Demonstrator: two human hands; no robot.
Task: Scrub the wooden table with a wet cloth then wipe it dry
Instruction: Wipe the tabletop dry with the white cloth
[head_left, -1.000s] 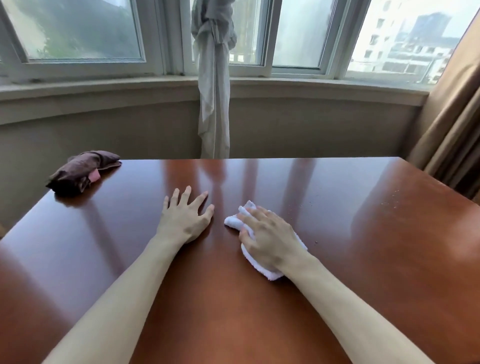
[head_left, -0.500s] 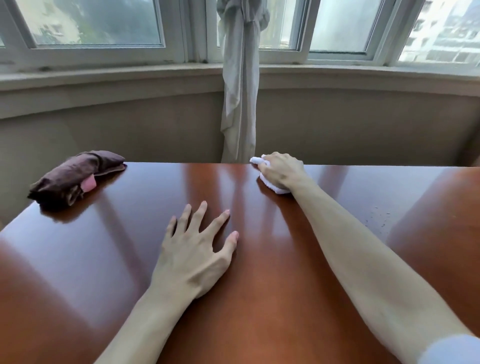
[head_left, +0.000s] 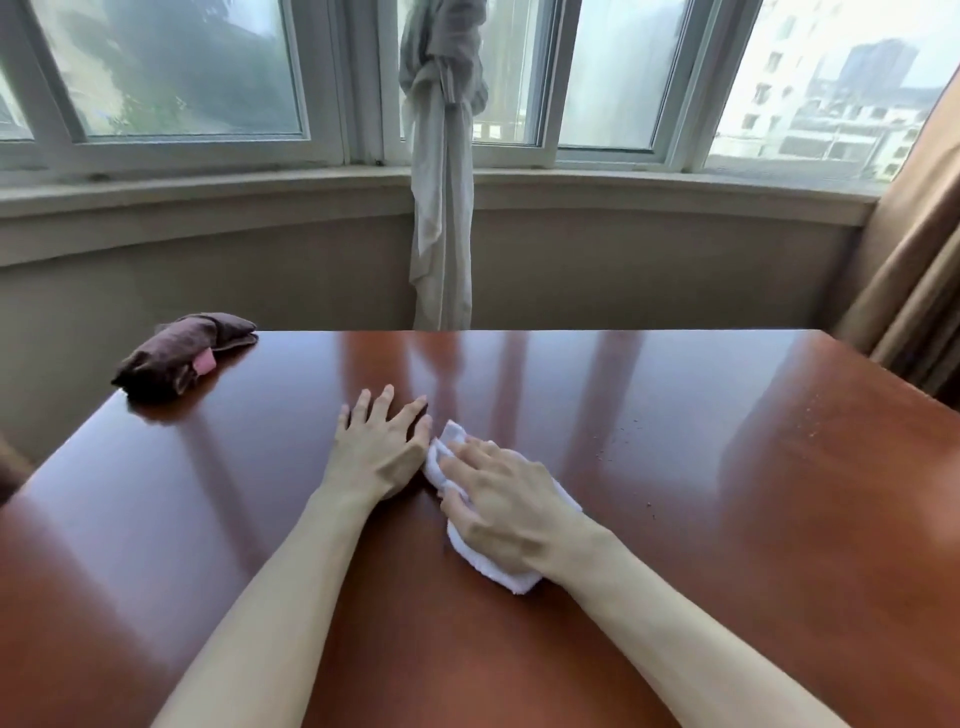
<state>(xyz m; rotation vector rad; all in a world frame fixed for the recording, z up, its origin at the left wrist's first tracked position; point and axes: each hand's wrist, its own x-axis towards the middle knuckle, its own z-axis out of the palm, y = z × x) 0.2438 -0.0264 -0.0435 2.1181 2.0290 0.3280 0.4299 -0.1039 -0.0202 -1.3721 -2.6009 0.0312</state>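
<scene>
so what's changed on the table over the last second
The right hand ran the white cloth out to the far edge and has pulled it back beside the left hand, keeping hold throughout. The left hand stays flat on the table; the brown cloth has not moved.

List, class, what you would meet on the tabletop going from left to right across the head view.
Dark brown cloth at the far left corner → left hand, flat on the wooden table → white cloth under the right hand → scattered specks or droplets near the right edge.
</scene>
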